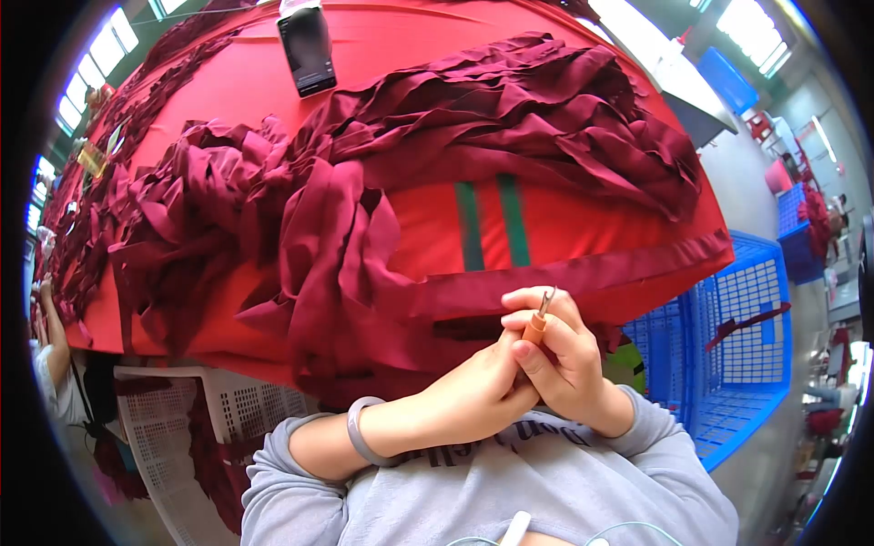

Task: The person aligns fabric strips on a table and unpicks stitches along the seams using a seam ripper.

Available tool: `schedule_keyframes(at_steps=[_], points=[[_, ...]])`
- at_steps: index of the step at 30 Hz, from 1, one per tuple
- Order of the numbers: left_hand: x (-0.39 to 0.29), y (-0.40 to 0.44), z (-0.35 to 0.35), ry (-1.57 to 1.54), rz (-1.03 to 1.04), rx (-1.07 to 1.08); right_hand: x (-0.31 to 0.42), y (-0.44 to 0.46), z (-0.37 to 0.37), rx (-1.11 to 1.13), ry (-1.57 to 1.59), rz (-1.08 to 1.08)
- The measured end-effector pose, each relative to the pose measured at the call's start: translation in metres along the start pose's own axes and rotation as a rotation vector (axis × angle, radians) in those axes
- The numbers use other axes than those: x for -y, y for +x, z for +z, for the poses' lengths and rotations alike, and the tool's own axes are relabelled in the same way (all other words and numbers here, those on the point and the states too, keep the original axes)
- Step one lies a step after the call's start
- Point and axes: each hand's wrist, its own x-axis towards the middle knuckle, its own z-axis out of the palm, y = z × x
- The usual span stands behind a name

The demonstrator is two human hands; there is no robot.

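Close in front of my body, my right hand [569, 364] is closed around a seam ripper [535, 329] with an orange handle. Its thin forked metal tip points up and away from me. My left hand [496, 378] presses against the right one, fingers curled near the handle's lower end; what they hold is hidden. Just beyond both hands, a flat dark red fabric strip [583, 273] lies along the table's near edge. Its left end runs into a large heap of similar dark red strips [337, 227].
A bright red cloth covers the table [423, 223], with two green stripes [514, 218]. A phone [307, 55] stands at the back. Blue plastic crates [742, 364] are at right, a white crate [164, 419] at lower left. Another person's arm [56, 337] shows at far left.
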Motion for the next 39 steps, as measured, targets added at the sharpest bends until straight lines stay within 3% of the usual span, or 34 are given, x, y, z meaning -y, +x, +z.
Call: schedule_keyframes(at_steps=[1,2,4,5,6,7,9,11,14,18,22,39], points=[[0.009,0.000,-0.004,0.017,-0.121,0.087,0.001,0.001,0.000,-0.056,0.075,0.020],[0.010,0.001,-0.005,0.113,0.009,0.023,-0.002,0.001,-0.003,-0.119,0.140,-0.013],[0.007,0.001,-0.008,0.294,0.267,-0.109,-0.001,-0.004,-0.017,-0.257,0.286,0.155],[0.006,0.002,-0.013,0.352,0.300,-0.070,0.000,-0.004,-0.024,-0.276,0.223,0.254],[0.018,0.001,-0.017,0.634,0.356,-0.061,0.000,-0.004,-0.030,-0.297,0.161,0.353],[0.023,-0.002,-0.020,0.865,0.362,-0.101,-0.014,-0.001,-0.033,-0.278,-0.093,0.183],[0.034,-0.007,-0.025,1.156,0.355,-0.175,-0.024,0.001,-0.035,-0.206,-0.433,0.097],[0.036,-0.005,-0.026,1.120,0.341,-0.207,-0.019,-0.006,-0.027,-0.105,-0.501,0.245],[0.036,0.004,-0.027,1.130,0.258,-0.208,-0.028,-0.014,-0.011,-0.011,-0.560,0.124],[0.044,0.009,-0.029,1.145,0.155,-0.186,-0.020,-0.014,-0.014,0.112,-0.670,0.227],[0.049,0.010,-0.026,1.146,0.126,-0.196,-0.018,-0.012,-0.018,0.193,-0.727,0.185],[0.056,0.014,-0.020,1.249,0.116,-0.251,-0.027,-0.009,0.000,-0.003,-0.555,0.232]])
